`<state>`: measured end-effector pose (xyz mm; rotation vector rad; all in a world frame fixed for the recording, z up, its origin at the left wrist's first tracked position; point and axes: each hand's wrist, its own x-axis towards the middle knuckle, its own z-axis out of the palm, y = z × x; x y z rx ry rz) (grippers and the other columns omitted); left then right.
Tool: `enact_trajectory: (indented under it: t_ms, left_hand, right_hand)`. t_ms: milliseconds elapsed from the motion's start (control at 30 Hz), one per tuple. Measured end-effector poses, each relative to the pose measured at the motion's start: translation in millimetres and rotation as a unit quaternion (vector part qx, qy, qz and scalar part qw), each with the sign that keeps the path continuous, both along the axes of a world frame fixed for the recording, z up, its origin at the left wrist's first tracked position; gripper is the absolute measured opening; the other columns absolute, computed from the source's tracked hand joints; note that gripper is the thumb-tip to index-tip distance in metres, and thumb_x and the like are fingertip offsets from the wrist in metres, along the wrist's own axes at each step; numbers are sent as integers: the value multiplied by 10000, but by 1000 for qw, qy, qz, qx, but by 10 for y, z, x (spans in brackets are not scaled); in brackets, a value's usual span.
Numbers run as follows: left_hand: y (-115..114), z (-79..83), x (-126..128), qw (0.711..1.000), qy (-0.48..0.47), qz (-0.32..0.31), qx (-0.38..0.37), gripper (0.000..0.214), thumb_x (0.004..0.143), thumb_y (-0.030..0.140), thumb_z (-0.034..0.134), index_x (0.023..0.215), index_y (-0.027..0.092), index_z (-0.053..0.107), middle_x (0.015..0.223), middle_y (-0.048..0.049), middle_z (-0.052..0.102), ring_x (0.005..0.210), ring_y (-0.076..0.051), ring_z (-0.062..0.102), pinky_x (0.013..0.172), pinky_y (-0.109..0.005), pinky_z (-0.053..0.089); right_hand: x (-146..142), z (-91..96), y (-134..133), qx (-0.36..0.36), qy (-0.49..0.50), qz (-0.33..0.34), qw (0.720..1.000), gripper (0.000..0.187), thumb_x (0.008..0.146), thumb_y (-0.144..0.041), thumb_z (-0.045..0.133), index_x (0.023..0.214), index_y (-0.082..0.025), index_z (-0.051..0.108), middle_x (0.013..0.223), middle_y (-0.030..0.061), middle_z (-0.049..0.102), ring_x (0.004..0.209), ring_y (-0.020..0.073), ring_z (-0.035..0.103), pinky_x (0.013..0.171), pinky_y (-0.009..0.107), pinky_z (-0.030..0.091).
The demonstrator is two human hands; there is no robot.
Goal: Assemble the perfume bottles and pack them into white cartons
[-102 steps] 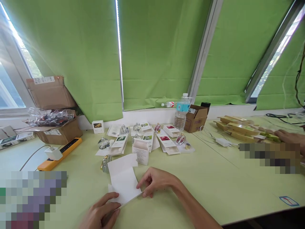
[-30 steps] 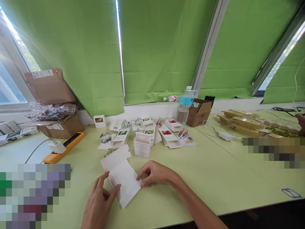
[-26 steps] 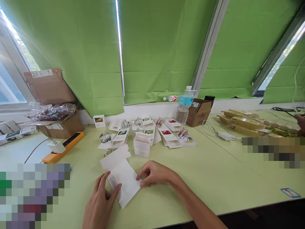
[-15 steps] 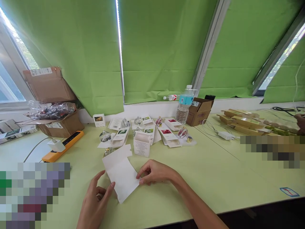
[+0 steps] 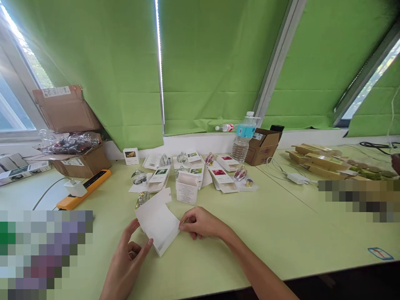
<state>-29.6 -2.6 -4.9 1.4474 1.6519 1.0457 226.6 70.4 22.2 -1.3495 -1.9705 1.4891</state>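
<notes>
A flattened white carton [image 5: 158,223] is lying tilted on the near part of the green table, its open flaps pointing towards the far side.

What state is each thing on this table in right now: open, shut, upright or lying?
white carton, nearly flat, top flap open, held at both sides.
left hand, grip on carton's left edge.
right hand, pinching carton's right edge.
small white box, upright, top open.
water bottle, upright, capped.
brown box, flaps open.
orange power strip, white charger plugged in.
</notes>
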Motion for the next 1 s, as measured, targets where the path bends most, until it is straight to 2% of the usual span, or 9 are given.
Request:
enact_trajectory:
  t_ms: [200, 367, 700, 900, 1000]
  left_hand:
    - [33, -75, -10, 999, 35, -4, -7, 703, 770, 606, 554, 1346, 247, 369, 619, 47, 556, 579, -194, 564, 606, -327, 445]
    - [15, -49, -9, 1000, 12, -21, -2, 698, 789, 602, 534, 1358, 238, 357, 585, 49, 536, 544, -189, 523, 565, -304, 403]
    - [-15, 31, 35, 999, 36, -1, -12, 713, 764, 628, 545, 1342, 244, 385, 520, 73, 483, 516, -184, 490, 553, -298, 387]
    - [-2, 11, 38, 999, 45, 2, -9, 733, 752, 638, 546, 1342, 230, 398, 529, 71, 487, 520, -187, 500, 550, -298, 387]
    - [-6, 15, 37, 999, 50, 6, -4, 738, 743, 645, 544, 1337, 228, 409, 526, 76, 485, 513, -177, 494, 542, -288, 386]
  right_hand:
    - [-10, 10, -4, 7, -13, 3, 1000, 325, 751, -421, 660, 931, -157, 720, 544, -17, 594, 434, 71, 485, 382, 158, 358]
    - [-21, -20, -1, 18, -20, -5, 1000, 335, 767, -437, 641, 939, -157, 707, 550, -11, 592, 436, 80, 494, 376, 165, 359]
    - [-107, -78, 1, 69, -75, -35, 994, 351, 782, -497, 615, 908, -174, 672, 522, -25, 582, 384, 79, 461, 378, 178, 348]
    - [-171, -101, 1, 121, -125, -63, 983, 362, 771, -523, 623, 897, -183, 630, 498, -36, 587, 380, 84, 472, 407, 185, 343]
    - [-157, -95, -4, 118, -118, -60, 984, 363, 768, -507, 634, 924, -180, 623, 508, -39, 588, 387, 82, 470, 398, 183, 338]
